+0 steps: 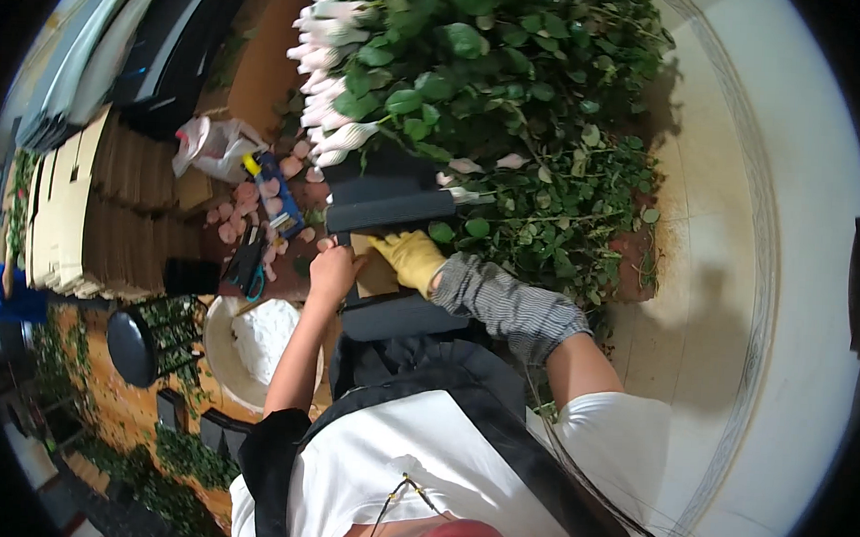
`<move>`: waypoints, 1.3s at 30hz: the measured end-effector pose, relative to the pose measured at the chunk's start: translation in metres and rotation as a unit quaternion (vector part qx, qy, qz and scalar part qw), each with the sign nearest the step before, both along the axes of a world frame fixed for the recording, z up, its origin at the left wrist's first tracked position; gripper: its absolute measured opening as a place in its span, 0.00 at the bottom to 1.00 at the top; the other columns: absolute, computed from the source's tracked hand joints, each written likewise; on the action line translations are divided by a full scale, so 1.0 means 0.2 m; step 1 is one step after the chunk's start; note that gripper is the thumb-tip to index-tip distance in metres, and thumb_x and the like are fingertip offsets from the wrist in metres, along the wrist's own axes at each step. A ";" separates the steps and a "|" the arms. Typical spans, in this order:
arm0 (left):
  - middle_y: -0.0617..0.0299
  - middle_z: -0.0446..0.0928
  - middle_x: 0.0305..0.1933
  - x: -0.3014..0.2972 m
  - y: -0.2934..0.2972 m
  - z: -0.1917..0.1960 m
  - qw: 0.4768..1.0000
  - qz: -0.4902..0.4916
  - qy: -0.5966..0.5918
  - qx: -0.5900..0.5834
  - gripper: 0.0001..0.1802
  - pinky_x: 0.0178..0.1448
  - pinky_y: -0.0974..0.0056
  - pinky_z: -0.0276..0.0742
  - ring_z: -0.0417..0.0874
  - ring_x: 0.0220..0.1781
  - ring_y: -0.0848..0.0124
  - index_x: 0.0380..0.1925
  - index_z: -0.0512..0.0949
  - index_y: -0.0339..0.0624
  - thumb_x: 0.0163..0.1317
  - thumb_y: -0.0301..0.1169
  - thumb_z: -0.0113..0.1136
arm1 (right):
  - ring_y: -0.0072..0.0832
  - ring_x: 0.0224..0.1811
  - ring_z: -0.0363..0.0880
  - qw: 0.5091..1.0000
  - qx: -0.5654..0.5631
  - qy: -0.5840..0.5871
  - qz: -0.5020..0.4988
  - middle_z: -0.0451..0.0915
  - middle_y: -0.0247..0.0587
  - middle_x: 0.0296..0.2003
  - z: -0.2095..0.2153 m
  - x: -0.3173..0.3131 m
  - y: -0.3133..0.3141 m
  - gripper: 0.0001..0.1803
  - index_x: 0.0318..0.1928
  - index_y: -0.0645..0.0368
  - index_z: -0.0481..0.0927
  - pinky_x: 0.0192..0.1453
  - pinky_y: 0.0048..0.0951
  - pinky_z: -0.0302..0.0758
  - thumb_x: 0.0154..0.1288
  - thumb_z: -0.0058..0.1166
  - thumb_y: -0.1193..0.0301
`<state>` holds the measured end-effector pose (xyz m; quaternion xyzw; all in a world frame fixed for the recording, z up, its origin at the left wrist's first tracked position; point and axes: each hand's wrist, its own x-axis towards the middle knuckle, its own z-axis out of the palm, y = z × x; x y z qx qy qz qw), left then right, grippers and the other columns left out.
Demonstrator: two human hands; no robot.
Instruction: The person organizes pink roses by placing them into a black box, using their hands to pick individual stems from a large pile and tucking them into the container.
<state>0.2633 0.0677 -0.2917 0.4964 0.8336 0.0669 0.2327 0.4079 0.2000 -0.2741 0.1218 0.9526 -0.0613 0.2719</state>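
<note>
A brown cardboard piece (377, 274) lies in front of me between two black padded bars, the far bar (390, 210) and the near bar (404, 318). My left hand (334, 269) is bare and closed at the cardboard's left edge, its thumb toward the sheet. A yellow glove covers my right hand (409, 258), with a grey checked sleeve guard (510, 306) above it. Its fingers stretch left over the cardboard's far right part, apart from one another. Just beyond lie long-stemmed roses (515, 80), their pale heads (344, 138) wrapped in white netting.
At the left stand stacked folded cardboard sheets (97, 206). Pink petals (251, 198), a blue box (278, 197) and teal-handled scissors (255, 278) lie on the bench. A white-filled tub (217, 350) and black stool (132, 347) stand below. A person in blue (11, 293) is far left.
</note>
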 end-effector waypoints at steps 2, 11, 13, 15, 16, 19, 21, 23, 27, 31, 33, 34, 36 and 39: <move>0.45 0.87 0.38 0.01 0.02 0.08 0.971 -0.054 -0.227 0.047 0.18 0.43 0.47 0.84 0.89 0.39 0.51 0.38 0.87 0.39 0.68 0.45 0.63 | 0.38 0.66 0.77 0.999 -0.016 -0.010 -0.031 0.73 0.41 0.71 -0.04 -0.03 -0.02 0.44 0.78 0.50 0.61 0.63 0.38 0.75 0.64 0.64 0.60; 0.44 0.86 0.37 0.25 0.07 0.11 0.984 -0.176 -0.015 -0.026 0.18 0.44 0.44 0.84 0.88 0.39 0.45 0.41 0.85 0.42 0.67 0.46 0.62 | 0.40 0.59 0.82 0.866 -0.373 0.266 -0.199 0.83 0.50 0.58 0.20 0.51 0.31 0.25 0.61 0.61 0.80 0.64 0.40 0.77 0.75 0.53 0.56; 0.43 0.86 0.37 0.28 0.04 0.11 0.987 -0.159 -0.018 0.005 0.20 0.43 0.44 0.84 0.88 0.38 0.45 0.45 0.85 0.42 0.68 0.47 0.61 | 0.44 0.55 0.83 0.848 -0.196 0.375 -0.318 0.83 0.54 0.54 0.15 0.77 0.39 0.22 0.61 0.60 0.80 0.60 0.42 0.78 0.71 0.57 0.62; 0.42 0.86 0.38 0.30 0.02 0.11 0.990 -0.140 -0.020 -0.006 0.21 0.44 0.44 0.84 0.88 0.38 0.44 0.48 0.83 0.42 0.68 0.48 0.61 | 0.48 0.62 0.78 0.846 0.128 0.391 -0.340 0.79 0.54 0.62 0.04 0.95 0.42 0.28 0.65 0.62 0.75 0.65 0.46 0.75 0.66 0.62 0.66; 0.42 0.86 0.39 0.30 0.01 0.10 0.990 -0.136 -0.026 -0.029 0.22 0.44 0.45 0.84 0.88 0.39 0.44 0.50 0.82 0.43 0.69 0.48 0.60 | 0.48 0.70 0.73 0.898 0.139 0.287 -0.304 0.75 0.52 0.68 0.00 1.04 0.41 0.31 0.67 0.62 0.74 0.72 0.46 0.70 0.67 0.63 0.63; 0.41 0.86 0.39 0.30 0.00 0.10 0.990 -0.132 -0.052 -0.024 0.26 0.43 0.44 0.85 0.88 0.40 0.43 0.54 0.79 0.40 0.70 0.51 0.59 | 0.45 0.75 0.69 0.941 -0.029 0.126 -0.314 0.69 0.52 0.73 0.01 1.15 0.46 0.34 0.72 0.59 0.70 0.77 0.41 0.67 0.72 0.61 0.58; 0.41 0.86 0.38 0.29 -0.01 0.10 0.987 -0.150 -0.054 -0.017 0.27 0.42 0.44 0.84 0.88 0.39 0.43 0.55 0.79 0.39 0.71 0.51 0.58 | 0.45 0.73 0.73 0.844 -0.240 0.177 -0.446 0.69 0.52 0.74 0.15 1.16 0.58 0.33 0.74 0.57 0.68 0.75 0.41 0.71 0.74 0.57 0.58; 0.41 0.86 0.37 0.28 0.00 0.09 0.989 -0.137 -0.048 -0.026 0.27 0.42 0.44 0.84 0.88 0.39 0.43 0.55 0.79 0.38 0.71 0.51 0.57 | 0.43 0.70 0.76 0.863 -0.179 0.208 -0.423 0.75 0.50 0.70 0.37 1.10 0.74 0.32 0.72 0.60 0.71 0.72 0.40 0.73 0.74 0.56 0.57; 0.40 0.86 0.34 0.29 -0.02 0.06 0.991 -0.129 -0.039 0.011 0.28 0.42 0.43 0.84 0.88 0.38 0.41 0.55 0.76 0.34 0.73 0.50 0.54 | 0.37 0.69 0.77 0.795 -0.158 0.540 -0.226 0.78 0.43 0.67 0.79 0.70 0.95 0.25 0.70 0.56 0.75 0.71 0.37 0.74 0.75 0.57 0.67; 0.38 0.85 0.34 0.28 -0.02 0.05 0.994 -0.099 -0.053 -0.014 0.26 0.40 0.42 0.83 0.87 0.37 0.40 0.55 0.75 0.33 0.74 0.48 0.53 | 0.38 0.56 0.85 0.750 0.012 0.637 -0.177 0.86 0.46 0.54 1.16 0.14 1.32 0.18 0.63 0.58 0.80 0.61 0.34 0.80 0.77 0.53 0.70; 0.38 0.85 0.33 0.28 -0.02 0.05 0.992 -0.115 -0.058 -0.015 0.25 0.39 0.41 0.83 0.87 0.36 0.39 0.55 0.74 0.32 0.75 0.46 0.52 | 0.48 0.46 0.85 0.778 0.206 0.576 -0.146 0.86 0.49 0.40 1.27 -0.09 1.57 0.18 0.61 0.59 0.81 0.54 0.41 0.82 0.74 0.56 0.68; 0.39 0.85 0.32 0.28 -0.02 0.05 0.992 -0.116 -0.052 0.002 0.24 0.37 0.42 0.83 0.87 0.34 0.40 0.52 0.76 0.33 0.74 0.45 0.52 | 0.47 0.49 0.85 0.817 0.253 0.493 -0.158 0.86 0.49 0.45 1.29 -0.19 1.66 0.22 0.62 0.60 0.80 0.56 0.43 0.82 0.72 0.59 0.64; 0.41 0.85 0.31 0.29 -0.02 0.06 0.992 -0.115 -0.039 0.020 0.21 0.33 0.43 0.84 0.88 0.31 0.43 0.47 0.78 0.34 0.74 0.43 0.52 | 0.40 0.71 0.72 0.897 0.316 0.221 -0.218 0.77 0.43 0.67 1.26 -0.37 1.80 0.28 0.68 0.55 0.76 0.71 0.47 0.72 0.69 0.63 0.63; 0.42 0.86 0.33 0.31 -0.02 0.07 0.994 -0.100 -0.037 0.011 0.19 0.38 0.44 0.85 0.88 0.33 0.44 0.47 0.78 0.36 0.73 0.43 0.54 | 0.39 0.73 0.70 0.896 0.266 0.241 -0.262 0.75 0.42 0.69 1.20 -0.47 1.92 0.32 0.69 0.56 0.74 0.73 0.47 0.70 0.68 0.66 0.62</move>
